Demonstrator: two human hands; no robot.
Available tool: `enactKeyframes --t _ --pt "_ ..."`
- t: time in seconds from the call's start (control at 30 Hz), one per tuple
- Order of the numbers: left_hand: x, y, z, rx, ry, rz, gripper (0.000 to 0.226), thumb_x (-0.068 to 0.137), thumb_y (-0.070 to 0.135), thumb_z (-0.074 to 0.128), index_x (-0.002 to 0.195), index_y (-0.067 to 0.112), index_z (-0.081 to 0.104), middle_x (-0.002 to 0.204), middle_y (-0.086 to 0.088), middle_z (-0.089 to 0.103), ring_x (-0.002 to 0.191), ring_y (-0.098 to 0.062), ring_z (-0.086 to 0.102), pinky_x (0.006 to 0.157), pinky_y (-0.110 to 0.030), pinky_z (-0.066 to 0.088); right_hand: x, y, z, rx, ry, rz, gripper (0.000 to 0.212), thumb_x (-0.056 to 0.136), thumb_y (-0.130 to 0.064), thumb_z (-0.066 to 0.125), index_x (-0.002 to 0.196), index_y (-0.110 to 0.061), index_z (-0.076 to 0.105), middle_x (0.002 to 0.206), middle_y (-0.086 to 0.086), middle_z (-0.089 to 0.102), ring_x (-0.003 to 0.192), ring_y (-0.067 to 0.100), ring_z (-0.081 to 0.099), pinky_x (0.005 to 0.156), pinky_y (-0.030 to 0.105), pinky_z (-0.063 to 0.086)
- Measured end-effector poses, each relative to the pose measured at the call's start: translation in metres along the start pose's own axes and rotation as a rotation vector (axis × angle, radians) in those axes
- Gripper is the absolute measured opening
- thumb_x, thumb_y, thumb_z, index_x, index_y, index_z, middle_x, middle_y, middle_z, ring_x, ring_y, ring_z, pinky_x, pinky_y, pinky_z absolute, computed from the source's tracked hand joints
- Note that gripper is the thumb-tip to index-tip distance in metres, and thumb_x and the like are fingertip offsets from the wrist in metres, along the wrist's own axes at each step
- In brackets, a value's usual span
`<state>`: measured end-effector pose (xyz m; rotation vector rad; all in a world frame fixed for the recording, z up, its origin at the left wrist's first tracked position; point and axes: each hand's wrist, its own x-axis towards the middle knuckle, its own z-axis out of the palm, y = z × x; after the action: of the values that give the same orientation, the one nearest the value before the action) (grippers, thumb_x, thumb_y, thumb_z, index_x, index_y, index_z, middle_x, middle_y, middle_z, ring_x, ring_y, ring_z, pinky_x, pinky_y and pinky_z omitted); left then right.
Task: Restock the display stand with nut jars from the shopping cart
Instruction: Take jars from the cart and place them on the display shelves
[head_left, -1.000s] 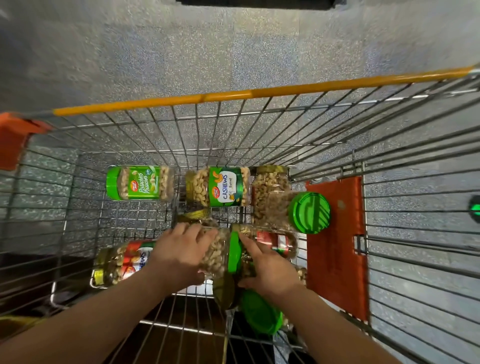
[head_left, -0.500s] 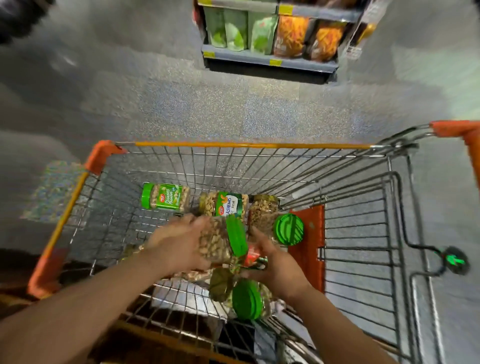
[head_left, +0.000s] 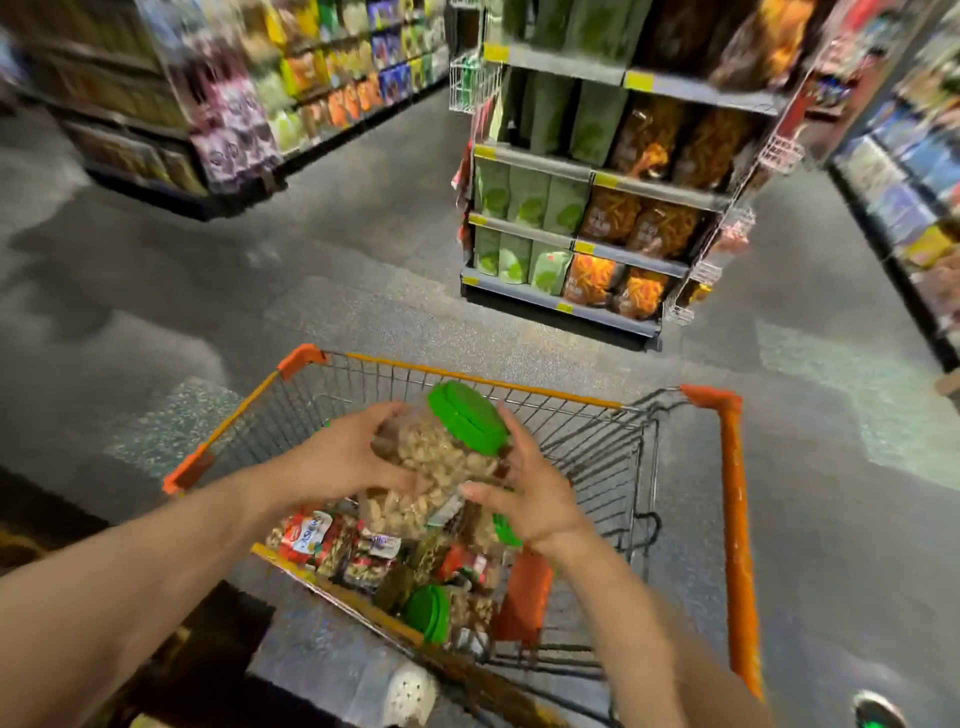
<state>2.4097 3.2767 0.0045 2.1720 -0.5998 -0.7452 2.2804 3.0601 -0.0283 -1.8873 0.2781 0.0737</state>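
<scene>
Both hands hold one clear nut jar (head_left: 441, 457) above the shopping cart (head_left: 732, 519). The left hand (head_left: 348, 457) wraps the jar's left side, fingers curled over the top of the body. The right hand (head_left: 530, 493) cups the right side, fingers spread up towards the jar's green lid (head_left: 467, 418) and thumb laid across the near face. The jar is tilted, lid pointing far and slightly right, and it is full of pale nuts.

Below it, in the near end of the cart, lie more jars (head_left: 337, 545) on their sides in a loose heap, some with red and white labels; one of them shows a green lid (head_left: 428, 613) facing the near side. An orange flap (head_left: 522, 597) stands at the right of the heap. The cart has orange rim trim and wire walls, and its far end looks bare, though blur hides detail.

On the floor beyond the cart, to the far right, stands a shelf unit (head_left: 597, 171) with green packets on the left and orange packets on the right. More store shelving (head_left: 234, 93) runs along the far left, blurred. A light-coloured shoe (head_left: 410, 693) shows at the near edge beside the cart.
</scene>
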Motion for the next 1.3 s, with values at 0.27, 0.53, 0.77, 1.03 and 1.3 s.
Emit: enactKeyframes --t 0.27,0.53,0.77,1.03,1.3 --pt "-0.119 0.05 0.026 -0.42 0.279 0.039 0.086 0.036 0.046 0.091 0.115 0.031 0.06 0.103 0.003 0.07 0.092 -0.012 0.066 0.077 -0.03 0.054 -0.076 -0.057 -0.023 0.039 -0.15 -0.178 0.093 0.081 -0.038 0.081 0.147 -0.054 0.017 0.136 -0.026 0.047 0.124 -0.011 0.051 0.099 0.014 0.045" --pt "-0.265 0.077 0.041 -0.628 0.492 0.046 0.08 0.05 0.031 0.097 0.118 0.024 0.057 0.1 -0.002 0.069 0.073 -0.011 0.065 0.052 -0.026 0.039 -0.144 -0.122 0.016 0.008 -0.336 -0.411 0.063 0.095 -0.023 0.069 0.135 -0.057 0.033 0.126 -0.03 0.058 0.109 -0.019 0.059 0.099 0.018 0.051" --pt "-0.386 0.085 0.043 -0.617 0.717 0.044 0.076 0.051 0.039 0.089 0.119 0.026 0.059 0.109 -0.001 0.073 0.096 -0.025 0.072 0.073 -0.041 0.058 -0.205 -0.173 0.064 0.075 -0.519 -0.572 0.058 0.099 -0.01 0.064 0.149 -0.024 0.04 0.119 -0.017 0.064 0.091 -0.018 0.064 0.069 0.006 0.05" --pt "-0.543 0.067 0.077 -0.576 0.957 -0.006 0.075 0.054 0.036 0.09 0.123 0.029 0.063 0.117 0.004 0.074 0.107 -0.018 0.072 0.082 -0.041 0.057 -0.3 -0.197 0.158 0.168 -0.732 -0.666 0.067 0.088 -0.027 0.071 0.141 -0.055 0.039 0.136 -0.008 0.065 0.12 0.01 0.064 0.075 0.028 0.059" --pt "-0.72 0.03 0.126 -0.569 1.209 -0.091 0.084 0.057 0.018 0.097 0.125 0.024 0.048 0.106 0.002 0.078 0.101 -0.016 0.074 0.072 -0.032 0.06 -0.43 -0.205 0.275 0.257 -0.966 -0.59 0.075 0.094 -0.012 0.068 0.151 -0.046 0.034 0.133 -0.006 0.068 0.119 0.014 0.066 0.074 0.033 0.061"
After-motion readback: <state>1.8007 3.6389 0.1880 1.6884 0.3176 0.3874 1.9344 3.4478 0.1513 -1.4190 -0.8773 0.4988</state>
